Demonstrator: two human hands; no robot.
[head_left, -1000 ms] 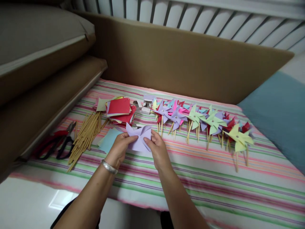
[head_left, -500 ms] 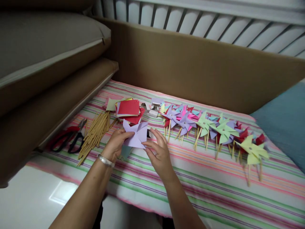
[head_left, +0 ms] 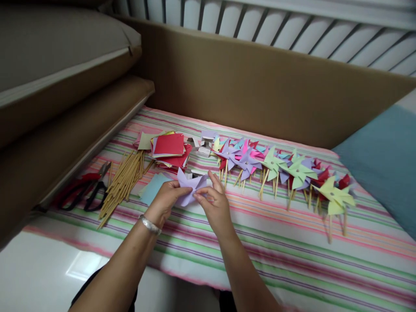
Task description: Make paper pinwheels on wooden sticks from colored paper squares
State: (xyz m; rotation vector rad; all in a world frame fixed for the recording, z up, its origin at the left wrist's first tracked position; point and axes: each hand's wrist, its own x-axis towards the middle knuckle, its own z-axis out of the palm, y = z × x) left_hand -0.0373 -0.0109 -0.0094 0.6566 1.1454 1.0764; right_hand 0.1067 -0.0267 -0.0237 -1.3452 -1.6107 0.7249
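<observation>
On the left of the striped cloth (head_left: 292,255), beyond the scissors (head_left: 100,183) and a heap of wooden sticks (head_left: 125,182), the left hand (head_left: 164,199) pinches a lilac paper (head_left: 192,182), thumb pressed near its middle. To its right, the thumb and forefinger of the right hand (head_left: 216,206) nearly meet, seemingly pinching the paper's right part (the other fingers fan loosely), left of the pinwheels (head_left: 299,170). Folding points inward seems in hand, and the next move likely calls for steady pressure at the centre.
</observation>
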